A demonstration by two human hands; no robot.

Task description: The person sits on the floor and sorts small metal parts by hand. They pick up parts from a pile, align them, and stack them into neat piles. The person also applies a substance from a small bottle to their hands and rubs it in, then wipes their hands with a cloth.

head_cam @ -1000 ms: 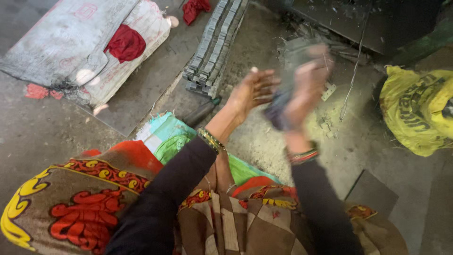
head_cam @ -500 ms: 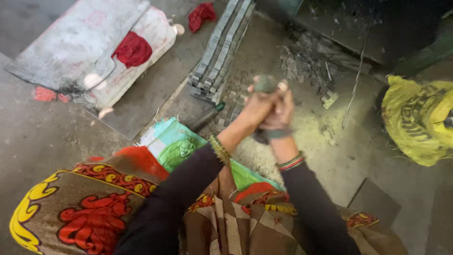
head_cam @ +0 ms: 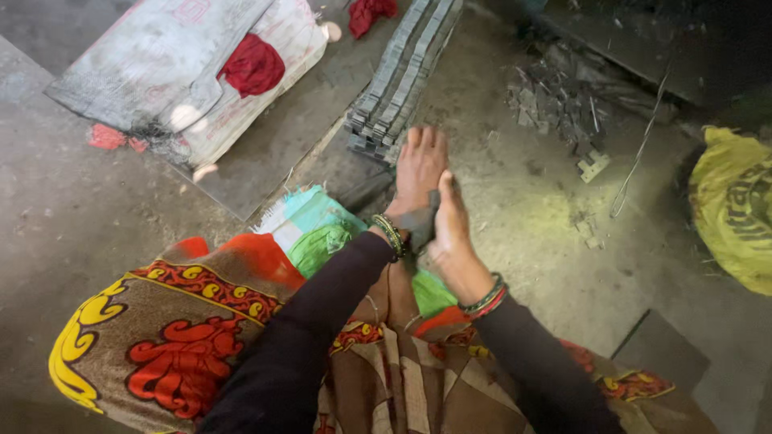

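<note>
So the whole scene sits on a dusty concrete floor (head_cam: 96,217), with a big dirty white sack (head_cam: 201,80) lying flat toward the far left corner and a red rag (head_cam: 253,64) bunched on top of it. Over at the right edge there's a crumpled yellow bag (head_cam: 736,209). A long stack of grey metal strips (head_cam: 402,76) runs from the far edge down toward the middle, and its near end sits just beyond the person's fingertips. Right of that there's a loose heap of small metal scraps (head_cam: 555,100). The near edge is mostly the person's lap, covered in bright patterned cloth (head_cam: 169,337). Now the hands: the left hand (head_cam: 418,173) is flat with fingers stretched out toward the strip stack, and the right hand (head_cam: 450,229) is pressed against it palm to palm. Sandwiched between them is a small dark grey piece (head_cam: 416,225), only its edge near the left wrist peeking out, so it's pinched flat rather than wrapped by curled fingers. Can't tell what it's made of.
</note>
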